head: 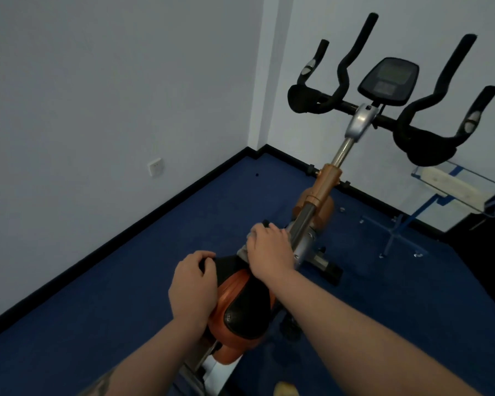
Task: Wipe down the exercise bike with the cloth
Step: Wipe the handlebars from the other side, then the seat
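Left hand (193, 284) nearest, fingers curled over the saddle (240, 298) nose. Right hand (269, 247) just beyond, fingers curled down on the grey cloth (247, 244) against the frame tube (306, 221), whose long axis runs up and away toward the handlebars (383, 107); likely next wipe direction.

The right hand (269, 250) covers nearly all of the cloth (250, 234); the bike's lower frame (195, 364) disappears behind the forearms and bottom edge.
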`<state>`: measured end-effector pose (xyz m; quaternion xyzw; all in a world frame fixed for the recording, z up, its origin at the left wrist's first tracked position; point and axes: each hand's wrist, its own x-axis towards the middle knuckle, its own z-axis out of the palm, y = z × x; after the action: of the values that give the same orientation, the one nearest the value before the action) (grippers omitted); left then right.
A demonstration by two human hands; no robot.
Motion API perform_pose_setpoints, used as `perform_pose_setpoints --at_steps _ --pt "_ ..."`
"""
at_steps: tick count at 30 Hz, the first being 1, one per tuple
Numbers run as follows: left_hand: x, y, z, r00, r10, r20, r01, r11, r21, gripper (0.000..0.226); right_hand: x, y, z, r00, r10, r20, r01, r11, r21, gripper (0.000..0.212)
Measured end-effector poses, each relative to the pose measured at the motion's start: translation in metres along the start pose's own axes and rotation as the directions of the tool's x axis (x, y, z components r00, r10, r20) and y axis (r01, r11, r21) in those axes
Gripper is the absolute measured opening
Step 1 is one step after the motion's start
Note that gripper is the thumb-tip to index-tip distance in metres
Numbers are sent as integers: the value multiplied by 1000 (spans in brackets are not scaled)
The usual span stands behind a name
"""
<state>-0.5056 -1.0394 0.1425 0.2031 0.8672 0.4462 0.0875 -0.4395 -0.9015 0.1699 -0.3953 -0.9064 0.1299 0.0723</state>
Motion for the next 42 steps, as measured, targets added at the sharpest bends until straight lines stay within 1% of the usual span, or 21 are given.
perform_pose_setpoints --at_steps 3,5,7,8,11,13,16,18,19,20,22,24,26,27,28,30,32,34,37,39,42 --pt "-3 1 1 994 -45 -99 41 998 -38 19 -21 -20 10 983 -169 -69 178 973 147 16" --pt "-6 3 2 984 -99 -148 93 995 -49 20 -24 -15 10 964 -265 6 257 938 232 14" --pt "-14 9 5 977 -129 -168 121 991 -59 21 -6 5 1 963 -257 78 234 945 228 16" --pt "-21 11 7 975 -128 -181 118 991 -67 21 4 15 -3 972 -223 78 204 958 199 17" --pt "-44 15 14 972 -97 -215 83 994 -69 26 17 27 -7 994 -110 -26 112 987 117 22" --pt "-50 16 16 972 -104 -213 88 993 -82 34 3 9 5 991 -120 -61 124 990 61 25" --pt "-52 13 16 971 -133 -200 110 986 -123 38 -22 -11 19 943 -331 -42 332 922 200 25" --pt "-54 9 17 964 -173 -201 143 977 -158 41 -14 -1 12 878 -474 67 430 843 322 24" --pt "-56 7 18 961 -191 -199 160 974 -164 43 -4 8 6 846 -514 143 440 823 358 22" --pt "-58 6 19 960 -203 -195 172 971 -163 46 8 16 -1 831 -514 215 423 833 356 20" --pt "-62 5 23 955 -227 -193 197 967 -162 52 26 22 -12 876 -375 304 308 918 249 20" --pt "-64 7 26 944 -257 -209 224 960 -171 54 32 8 -9 926 -223 306 208 975 83 24" --pt "-66 7 27 932 -277 -233 239 955 -177 53 21 -20 6 941 -206 268 224 974 -38 29" --pt "-67 8 27 930 -278 -240 238 954 -183 52 10 -34 13 938 -247 242 260 965 -23 31" --pt "-68 9 26 931 -274 -241 230 953 -195 50 0 -46 18 924 -318 213 318 948 34 30" --pt "-69 10 24 935 -254 -246 198 953 -231 45 -12 -55 19 848 -492 198 460 868 186 26" --pt "-70 11 23 933 -247 -261 188 955 -231 43 0 -49 14 744 -604 286 501 787 361 23" --pt "-71 11 24 924 -284 -255 229 947 -224 44 26 -31 7 668 -617 416 425 775 467 21" --pt "-72 9 25 920 -301 -252 246 942 -227 44 52 -13 8 687 -500 527 391 866 312 25" --pt "-72 10 25 921 -292 -259 235 945 -229 43 48 -23 14 717 -477 508 410 878 246 25" --pt "-72 13 24 920 -267 -285 195 946 -258 41 18 -40 23 714 -622 322 514 778 362 23"
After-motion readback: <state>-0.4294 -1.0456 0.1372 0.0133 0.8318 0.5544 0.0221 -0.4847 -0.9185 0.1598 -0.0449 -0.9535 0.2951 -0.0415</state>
